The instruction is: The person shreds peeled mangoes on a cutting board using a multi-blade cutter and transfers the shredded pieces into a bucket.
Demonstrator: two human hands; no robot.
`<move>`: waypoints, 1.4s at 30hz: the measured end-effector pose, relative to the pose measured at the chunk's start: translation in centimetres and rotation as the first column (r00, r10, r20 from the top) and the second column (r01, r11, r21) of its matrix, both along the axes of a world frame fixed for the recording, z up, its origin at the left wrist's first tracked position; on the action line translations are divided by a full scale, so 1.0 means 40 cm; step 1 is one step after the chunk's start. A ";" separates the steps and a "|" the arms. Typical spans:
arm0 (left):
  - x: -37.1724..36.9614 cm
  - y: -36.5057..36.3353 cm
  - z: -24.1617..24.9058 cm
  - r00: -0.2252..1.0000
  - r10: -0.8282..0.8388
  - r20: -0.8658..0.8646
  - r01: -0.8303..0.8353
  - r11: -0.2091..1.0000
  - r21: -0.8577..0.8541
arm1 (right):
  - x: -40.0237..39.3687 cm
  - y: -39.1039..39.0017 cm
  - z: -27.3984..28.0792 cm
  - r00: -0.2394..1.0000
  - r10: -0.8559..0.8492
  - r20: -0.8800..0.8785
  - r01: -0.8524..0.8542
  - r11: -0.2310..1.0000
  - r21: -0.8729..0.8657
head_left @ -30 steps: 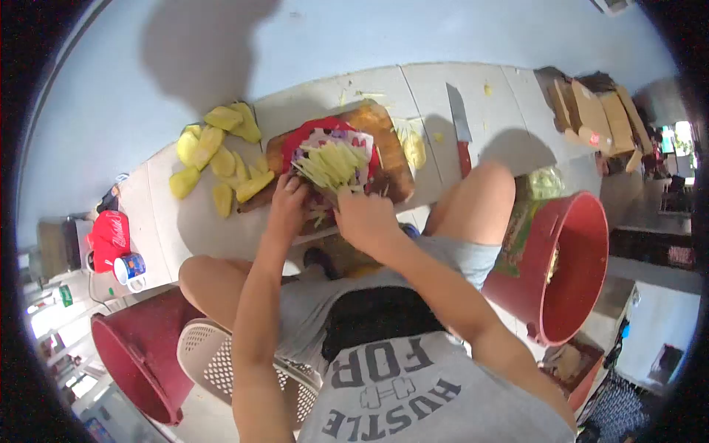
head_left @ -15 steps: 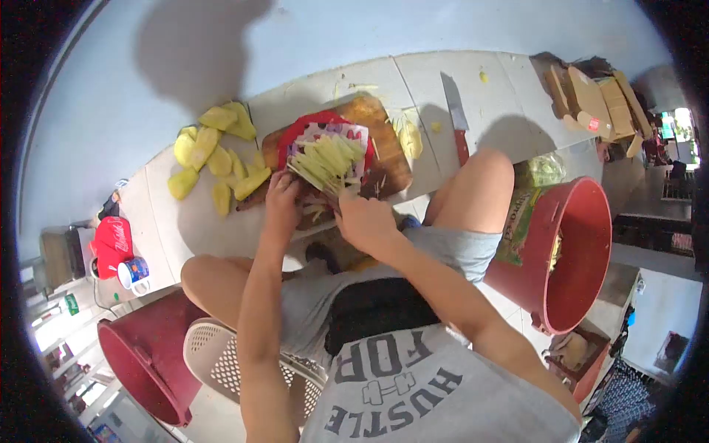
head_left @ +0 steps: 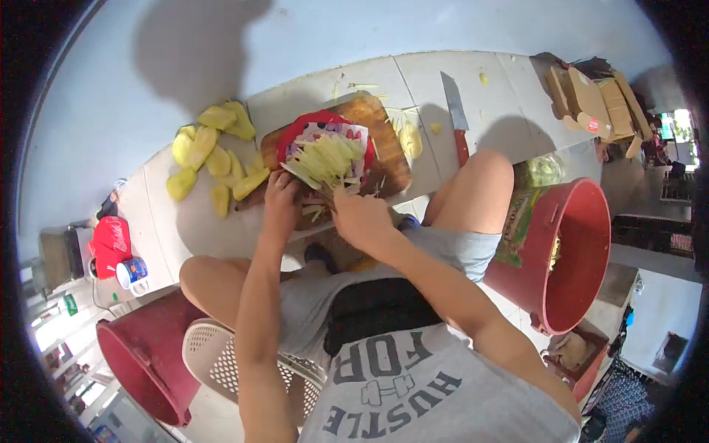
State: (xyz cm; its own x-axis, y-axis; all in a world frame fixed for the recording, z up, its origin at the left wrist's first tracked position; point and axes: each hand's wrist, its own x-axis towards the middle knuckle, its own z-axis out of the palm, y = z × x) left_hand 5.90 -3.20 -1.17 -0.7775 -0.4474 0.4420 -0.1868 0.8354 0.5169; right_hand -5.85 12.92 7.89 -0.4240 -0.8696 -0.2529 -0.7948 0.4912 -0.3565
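A heap of thin pale-green strips (head_left: 329,161) fans out over a red patterned cloth (head_left: 314,118) on the wooden cutting board (head_left: 391,140). At the near left edge of the strips, my left hand (head_left: 281,203) has its fingers curled in; what they grip is hidden. My right hand (head_left: 362,221) is closed at the near end of the heap, and I cannot make out what is inside its fingers. Loose strips lie on the board between my hands. Left of the board are several peeled yellow-green fruit pieces (head_left: 201,148).
A knife (head_left: 456,107) with a red handle lies on the tiled counter (head_left: 502,88) at the right. Cardboard boxes (head_left: 591,103) stand farther right. Red bins (head_left: 535,251) are beside both of my legs. A mug (head_left: 133,273) sits at the left.
The strips have shifted slightly left and spread wider at their left edge. My right hand has moved a little left and up, while my left hand has stayed nearly in place.
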 end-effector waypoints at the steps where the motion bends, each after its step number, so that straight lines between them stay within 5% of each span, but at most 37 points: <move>1: -0.008 -0.008 0.004 1.000 0.000 0.017 0.000 1.000 0.009 | -0.009 -0.005 -0.004 1.000 -0.024 0.006 0.024 1.000 0.005; 17: -0.010 -0.003 0.007 0.999 -0.010 -0.041 0.010 1.000 0.010 | 0.005 0.011 -0.013 1.000 -0.025 0.015 0.027 0.994 -0.107; 19: 0.002 -0.004 -0.009 0.996 -0.033 -0.079 0.032 0.999 -0.005 | 0.005 -0.004 0.048 1.000 0.022 0.015 -0.022 1.000 -0.009; 22: 0.010 -0.012 -0.025 0.999 -0.004 0.037 0.004 1.000 0.006 | 0.019 -0.007 0.047 1.000 -0.001 0.022 0.002 1.000 -0.022; 42: 0.006 -0.001 -0.004 0.998 0.011 -0.068 -0.011 1.000 0.009 | -0.023 0.060 0.028 0.990 -0.025 0.137 0.026 1.000 -0.009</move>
State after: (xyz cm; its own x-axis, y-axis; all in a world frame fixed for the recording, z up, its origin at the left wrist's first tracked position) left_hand 6.15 -3.25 -1.33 -0.7409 -0.4600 0.4894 -0.1605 0.8289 0.5359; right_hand -6.77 15.33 9.00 -0.4081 -0.8620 -0.3007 -0.7252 0.5062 -0.4667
